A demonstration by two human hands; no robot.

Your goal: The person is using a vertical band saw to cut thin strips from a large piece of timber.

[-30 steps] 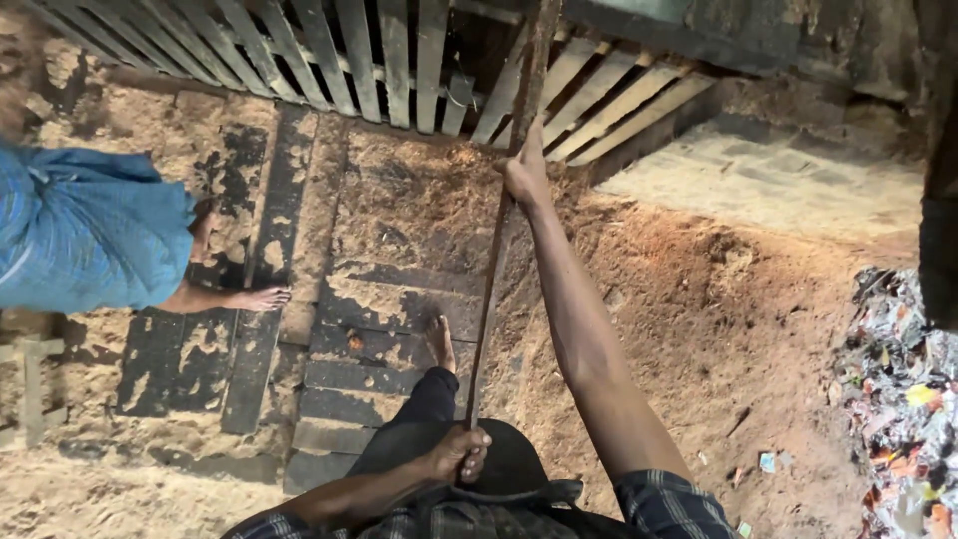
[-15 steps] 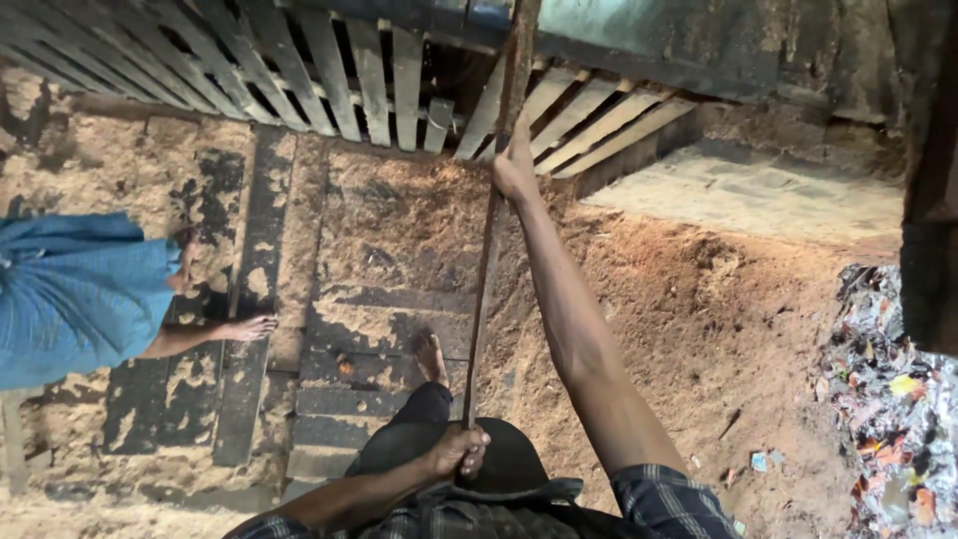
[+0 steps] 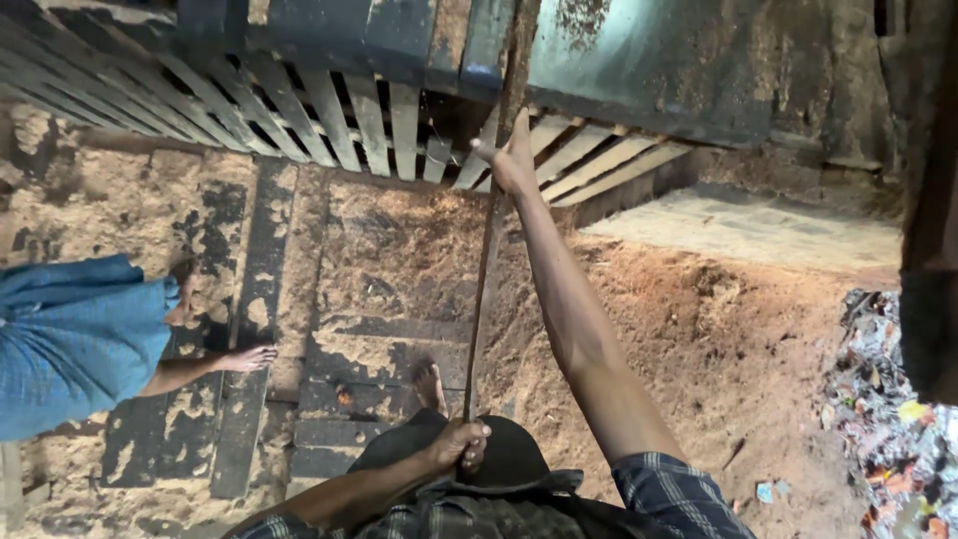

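Head view looked down on a long thin pole (image 3: 486, 269) held nearly upright by both hands. Right hand (image 3: 514, 160) was stretched far out along a straight arm, and its fingers (image 3: 487, 155) were wrapped on the upper part of the pole, just below a blue-green metal panel (image 3: 639, 70). Left hand (image 3: 461, 444) sat close to the body, with its fingers (image 3: 477, 451) closed round the lower end of the pole, above dark trousers (image 3: 509, 459). Between the two hands the pole ran over a patch of wet, dark ground (image 3: 389, 260) crossed by flat planks (image 3: 259, 299). One bare foot (image 3: 429, 384) of the person stood just left of the pole, on the planks. Slanting slats (image 3: 329, 110) spread out under the panel, behind the right hand. Left of the planks stood another person in a blue cloth (image 3: 70, 339), bare foot (image 3: 244, 357) planted at the plank edge, well apart from the pole. Reddish soil (image 3: 738, 349) lay to the right of the arm, and a heap of mixed litter (image 3: 888, 419) lay at the far right edge.
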